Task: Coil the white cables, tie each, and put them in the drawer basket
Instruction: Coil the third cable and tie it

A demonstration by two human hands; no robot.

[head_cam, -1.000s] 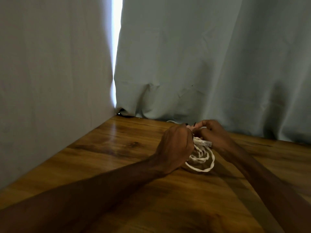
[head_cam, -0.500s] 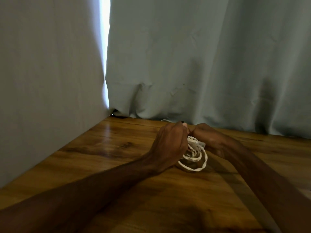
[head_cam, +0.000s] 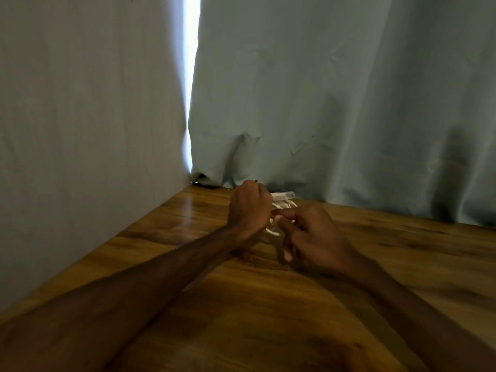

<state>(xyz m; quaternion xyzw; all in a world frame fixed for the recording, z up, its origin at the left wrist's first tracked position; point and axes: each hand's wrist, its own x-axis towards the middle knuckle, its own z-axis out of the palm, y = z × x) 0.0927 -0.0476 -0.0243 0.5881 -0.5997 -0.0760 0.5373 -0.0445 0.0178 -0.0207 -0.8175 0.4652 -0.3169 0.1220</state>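
- Clenched into a fist, our left hand (head_cam: 248, 208) grips the white cable (head_cam: 282, 203), which is bunched in loose loops; the back of the hand faces us and hides most of the bundle.
- Our right hand (head_cam: 315, 236) comes in from the right with its fingers curled. Its forefinger and thumb meet on a pale strand at the near side of the loops and pinch it, and the other fingers are tucked below.
- One clear-tipped connector (head_cam: 285, 195) sticks out to the right above the left fist, and a single loop shows under the fist, between the two hands.
- We see the bundle near the far edge of the wooden tabletop (head_cam: 268, 304), towards its far left corner. We cannot tell whether the lowest loop touches the wood.
- Both our forearms are bare and stretch across the tabletop from its near edge.
- Grey-blue curtains (head_cam: 335, 103) hang along the far and left edges, with a bright slit of daylight (head_cam: 192, 76) between them above the corner.
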